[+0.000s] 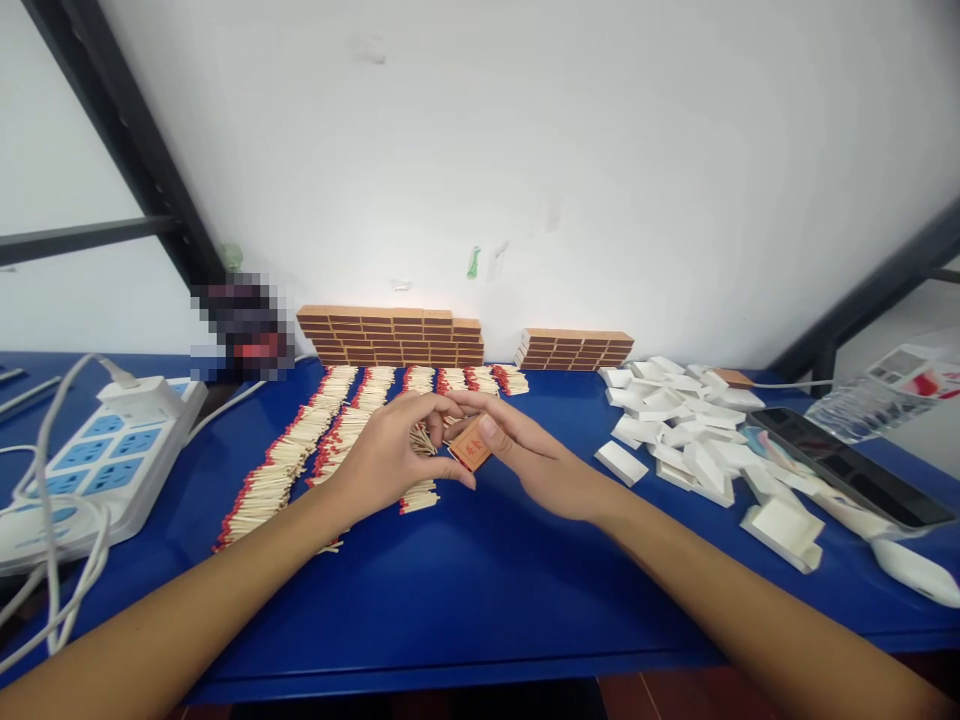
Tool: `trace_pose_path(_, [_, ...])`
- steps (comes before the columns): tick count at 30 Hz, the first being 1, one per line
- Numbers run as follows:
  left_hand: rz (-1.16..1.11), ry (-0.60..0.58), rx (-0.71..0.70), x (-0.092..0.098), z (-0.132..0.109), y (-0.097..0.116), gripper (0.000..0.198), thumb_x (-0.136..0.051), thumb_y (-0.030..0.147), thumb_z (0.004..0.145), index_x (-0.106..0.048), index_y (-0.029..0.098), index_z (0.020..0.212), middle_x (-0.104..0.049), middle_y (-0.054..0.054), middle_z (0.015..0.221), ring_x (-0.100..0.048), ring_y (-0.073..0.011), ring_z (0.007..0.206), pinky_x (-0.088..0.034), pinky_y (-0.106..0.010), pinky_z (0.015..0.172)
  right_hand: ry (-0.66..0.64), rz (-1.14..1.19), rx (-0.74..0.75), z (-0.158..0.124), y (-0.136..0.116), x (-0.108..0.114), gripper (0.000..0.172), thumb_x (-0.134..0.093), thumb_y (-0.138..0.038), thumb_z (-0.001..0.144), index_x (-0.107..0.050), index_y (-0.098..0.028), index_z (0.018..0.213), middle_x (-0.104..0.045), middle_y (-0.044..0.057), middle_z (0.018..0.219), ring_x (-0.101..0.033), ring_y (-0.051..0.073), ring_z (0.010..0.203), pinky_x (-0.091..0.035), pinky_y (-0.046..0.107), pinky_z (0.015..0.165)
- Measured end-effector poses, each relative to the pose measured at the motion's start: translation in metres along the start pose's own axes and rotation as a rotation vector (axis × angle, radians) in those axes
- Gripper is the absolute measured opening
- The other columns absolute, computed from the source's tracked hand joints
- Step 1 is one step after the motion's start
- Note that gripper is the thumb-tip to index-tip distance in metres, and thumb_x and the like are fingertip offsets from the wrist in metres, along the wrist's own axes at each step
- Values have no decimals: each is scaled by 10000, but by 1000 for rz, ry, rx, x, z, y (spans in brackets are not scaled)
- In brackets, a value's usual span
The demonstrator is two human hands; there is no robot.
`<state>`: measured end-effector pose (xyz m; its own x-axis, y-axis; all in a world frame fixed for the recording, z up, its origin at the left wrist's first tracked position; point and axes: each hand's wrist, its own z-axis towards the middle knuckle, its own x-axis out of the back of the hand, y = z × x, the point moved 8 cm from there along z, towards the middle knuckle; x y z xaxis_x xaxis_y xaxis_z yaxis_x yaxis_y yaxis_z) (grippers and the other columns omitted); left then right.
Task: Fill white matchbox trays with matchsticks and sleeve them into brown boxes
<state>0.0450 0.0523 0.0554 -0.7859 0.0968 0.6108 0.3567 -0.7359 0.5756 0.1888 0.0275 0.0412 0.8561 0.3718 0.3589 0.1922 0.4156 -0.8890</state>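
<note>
An orange matchbox [471, 444] with red print is held up over the table between my two hands. My right hand [529, 450] is closed on it, thumb across its printed face. My left hand [394, 445] curves round the box's left end, thumb along the lower edge and fingers bent above, close to the right fingertips. Its contact with the box is partly hidden. Behind and left of the hands, long rows of red-tipped matches [281, 465] lie on the blue table [487, 590]. Some matches show through the gap in my left hand.
Stacked matchboxes [390, 338] line the wall, with a smaller stack [576, 348] to their right. White box trays [675, 410] lie heaped on the right, beside a black phone [855, 468] and a clear bottle [870, 400]. A power strip [97, 460] with cables occupies the left.
</note>
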Motion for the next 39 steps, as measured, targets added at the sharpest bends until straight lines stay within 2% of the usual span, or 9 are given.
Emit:
trace_pose_path(6, [8, -2, -38, -3, -1, 1, 617, -995, 523, 575, -684, 227, 1019, -618, 60, 778, -578, -156, 773, -441, -277, 720, -58, 81, -3, -1, -2, -7, 557, -442, -543, 1099, -464, -291, 1596, -608, 79, 1479, -576, 258, 1308, -436, 478, 1197])
trace_pose_path(11, [44, -8, -121, -4, 0, 7, 513, -996, 493, 593, -724, 218, 930, -648, 38, 783, -567, -160, 775, -435, -289, 732, -63, 97, -20, -2, -2, -12, 575, -468, -555, 1089, -460, -284, 1596, -587, 88, 1502, -525, 264, 1395, -424, 454, 1203])
trace_pose_path(15, [6, -20, -109, -5, 0, 9, 493, -976, 512, 642, -772, 232, 993, -680, 24, 781, -606, -174, 783, -467, -303, 740, -94, 87, -48, -2, 2, -11, 603, -531, -545, 1069, -440, -274, 1600, -572, 107, 1519, -533, 265, 1389, -435, 451, 1187])
trace_pose_path(19, [-22, 30, 14, 2, 1, 3, 335, -892, 394, 821, -774, 255, 1102, -781, 1, 947, -705, -182, 868, -530, -312, 807, -134, -25, -77, -1, 13, 7, 573, -661, -496, 1010, -541, -261, 1519, -665, 93, 1369, -627, 251, 1222, -528, 403, 1044])
trace_pose_path(22, [-53, 33, 70, 3, 0, -1, 320, -869, 327, 840, -753, 243, 1126, -810, -1, 973, -748, -190, 899, -563, -323, 851, -179, -105, -75, 2, 15, 16, 487, -719, -471, 969, -643, -243, 1393, -724, 72, 1259, -674, 242, 1091, -557, 371, 928])
trace_pose_path(27, [20, 65, -29, 1, -4, 0, 248, -793, 324, 911, -727, 225, 1129, -797, -31, 975, -735, -208, 914, -575, -367, 862, -106, -391, -42, 4, 12, 24, 356, -705, -435, 970, -702, -243, 1270, -756, 66, 1223, -682, 262, 1073, -527, 402, 960])
trace_pose_path(30, [203, 84, -158, 0, -6, 5, 219, -722, 307, 969, -709, 214, 1167, -778, -59, 965, -699, -237, 954, -552, -422, 905, 11, -537, -33, 7, 23, 47, 374, -680, -434, 979, -662, -230, 1293, -731, 95, 1257, -670, 277, 1104, -510, 432, 993])
trace_pose_path(36, [419, 53, -310, -5, -9, 7, 162, -637, 250, 1008, -671, 191, 1155, -736, -60, 910, -652, -236, 905, -533, -411, 853, 328, -1014, 54, 42, 30, 133, 357, -675, -353, 951, -710, -191, 1267, -645, 157, 1188, -569, 336, 1159, -455, 476, 1036])
trace_pose_path(39, [487, 27, -367, -9, -10, 11, 140, -630, 240, 1007, -663, 185, 1132, -719, -56, 909, -634, -236, 902, -521, -399, 830, 244, -1253, 18, 74, 30, 138, 353, -645, -305, 977, -695, -153, 1292, -655, 158, 1173, -576, 313, 1130, -450, 399, 982])
